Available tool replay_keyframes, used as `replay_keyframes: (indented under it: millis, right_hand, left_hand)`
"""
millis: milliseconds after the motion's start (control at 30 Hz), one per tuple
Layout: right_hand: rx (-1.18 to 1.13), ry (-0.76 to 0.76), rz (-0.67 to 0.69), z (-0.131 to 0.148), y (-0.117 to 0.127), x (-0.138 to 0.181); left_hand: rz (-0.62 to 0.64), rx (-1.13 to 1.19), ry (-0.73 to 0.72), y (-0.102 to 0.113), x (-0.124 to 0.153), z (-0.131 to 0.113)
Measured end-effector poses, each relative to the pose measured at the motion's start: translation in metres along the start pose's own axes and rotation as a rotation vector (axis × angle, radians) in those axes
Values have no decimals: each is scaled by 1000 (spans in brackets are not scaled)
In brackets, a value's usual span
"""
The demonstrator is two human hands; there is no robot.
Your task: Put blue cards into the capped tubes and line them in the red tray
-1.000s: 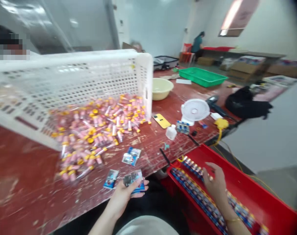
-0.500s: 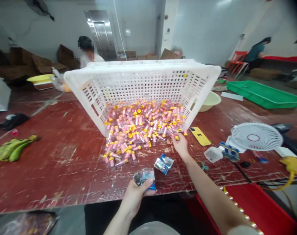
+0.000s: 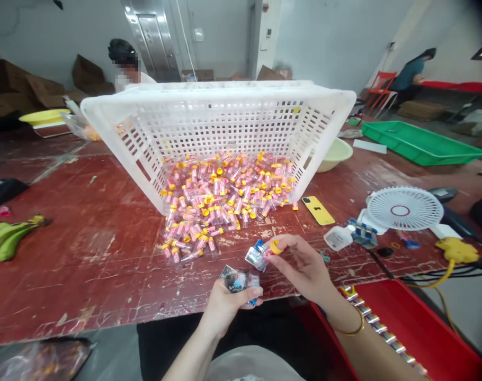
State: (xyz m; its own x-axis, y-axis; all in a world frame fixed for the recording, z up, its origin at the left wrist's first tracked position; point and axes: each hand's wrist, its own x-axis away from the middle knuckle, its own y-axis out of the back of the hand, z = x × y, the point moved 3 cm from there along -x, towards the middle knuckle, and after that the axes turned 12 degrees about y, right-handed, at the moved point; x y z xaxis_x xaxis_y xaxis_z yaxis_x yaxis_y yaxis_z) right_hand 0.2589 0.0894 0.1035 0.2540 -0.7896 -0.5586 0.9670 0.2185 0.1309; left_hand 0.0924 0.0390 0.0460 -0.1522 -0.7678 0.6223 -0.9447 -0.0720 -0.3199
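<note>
My left hand [image 3: 229, 301] is closed around some small clear-wrapped packs [image 3: 238, 281], dark with blue parts, near the table's front edge. Between the thumb and fingers of my right hand [image 3: 304, 267] is a small clear tube with a yellow cap [image 3: 275, 247] and pink contents. Just behind it, partly covered, a blue and silver wrapped pack [image 3: 255, 255] lies on the red table. Many more pink tubes with yellow caps [image 3: 225, 193] are heaped in a white plastic basket [image 3: 221, 91] lying on its side, spilling from its open front toward me.
Right of the basket are a yellow phone [image 3: 318, 210], a clear bottle [image 3: 338, 238], a white fan [image 3: 405, 208] and a green tray [image 3: 419, 145]. Green bananas [image 3: 12, 237] lie at left. A red bin [image 3: 435, 323] stands below the table edge. Two people work farther back.
My right hand has come back from the heap toward my left hand, bringing a yellow-capped tube. The left hand has stayed near the table edge with its packs. The view has shifted slightly.
</note>
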Motion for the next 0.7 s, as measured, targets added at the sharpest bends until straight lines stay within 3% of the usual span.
replay_keyframes:
  millis: [133,267,567,633,700]
  right_hand:
    - [128,114,129,8,-5,-9]
    - [153,126,182,3,-8,-12]
    - [-237,-315,173,-48,-23,5]
    - [-196,-299,211,-60,-23,19]
    - [41,-253,62,-80,-5,33]
  left_hand:
    - [-74,-20,-44,4,-1,0]
    - [-52,-35,-48,5,-4,-1]
    - [32,50,74,-1,-14,3]
    - [38,106,121,-3,-20,5]
    - [15,164,156,-4,-28,7]
